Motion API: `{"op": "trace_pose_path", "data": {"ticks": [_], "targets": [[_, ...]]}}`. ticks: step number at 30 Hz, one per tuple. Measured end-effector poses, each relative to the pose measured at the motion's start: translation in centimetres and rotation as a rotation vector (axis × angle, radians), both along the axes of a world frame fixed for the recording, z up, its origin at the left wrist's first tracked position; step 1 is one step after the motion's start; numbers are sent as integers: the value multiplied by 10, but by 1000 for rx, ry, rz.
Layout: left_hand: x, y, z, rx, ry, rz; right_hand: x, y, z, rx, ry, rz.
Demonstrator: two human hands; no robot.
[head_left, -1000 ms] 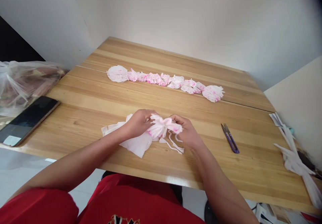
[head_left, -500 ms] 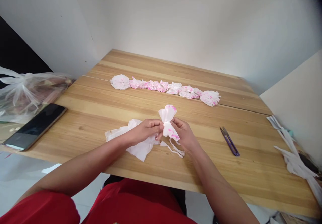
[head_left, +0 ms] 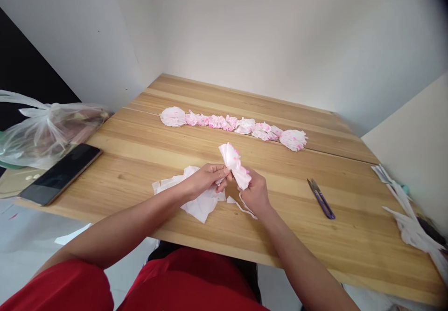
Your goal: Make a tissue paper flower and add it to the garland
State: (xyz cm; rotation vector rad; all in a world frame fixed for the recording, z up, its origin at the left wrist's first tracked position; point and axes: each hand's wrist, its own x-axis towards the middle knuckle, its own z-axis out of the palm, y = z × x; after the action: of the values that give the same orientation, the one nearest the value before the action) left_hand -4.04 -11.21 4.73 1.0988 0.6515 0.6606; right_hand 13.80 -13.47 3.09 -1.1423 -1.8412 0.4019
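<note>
Between my hands is a small white paper flower [head_left: 235, 164] with pink-tinted edges, its petals fanned up and to the right. My left hand [head_left: 212, 179] pinches its gathered base between thumb and fingers. Closed against the flower's right side, my right hand [head_left: 256, 192] has its fingertips partly hidden behind the petals. Under and beside my left hand lie white tissue-like sheets [head_left: 201, 203]. A thin white strip [head_left: 245, 209] rests on the table just below my right hand. Farther back, a row of pink and white paper flowers [head_left: 224, 122] stretches across the table.
Purple-handled thread snips [head_left: 321, 199] lie to the right on the wooden table [head_left: 175, 150]. At the left edge are a phone [head_left: 61, 173] and a tied clear plastic bag [head_left: 52, 129]. White strips [head_left: 406, 222] are heaped at the far right. Walls border the back.
The paper piece was a flat bow pinched at its middle; now it is folded together into a fan. My right hand has turned and closed at its side. The view has shifted slightly.
</note>
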Motion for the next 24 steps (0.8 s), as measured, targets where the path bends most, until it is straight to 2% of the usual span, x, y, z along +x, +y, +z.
{"op": "trace_pose_path", "data": {"ticks": [4, 8, 13, 18, 24], "targets": [[1, -3, 4, 80, 41, 34, 0, 0, 3, -15, 9, 66], [3, -5, 8, 144, 74, 90, 0, 0, -3, 22, 7, 15], [5, -5, 2, 256, 192, 162, 1, -1, -6, 23, 21, 11], [8, -3, -4, 257, 215, 225, 2, 0, -6, 39, -10, 56], [7, -4, 4, 265, 168, 149, 3, 0, -5, -37, -56, 83]]}}
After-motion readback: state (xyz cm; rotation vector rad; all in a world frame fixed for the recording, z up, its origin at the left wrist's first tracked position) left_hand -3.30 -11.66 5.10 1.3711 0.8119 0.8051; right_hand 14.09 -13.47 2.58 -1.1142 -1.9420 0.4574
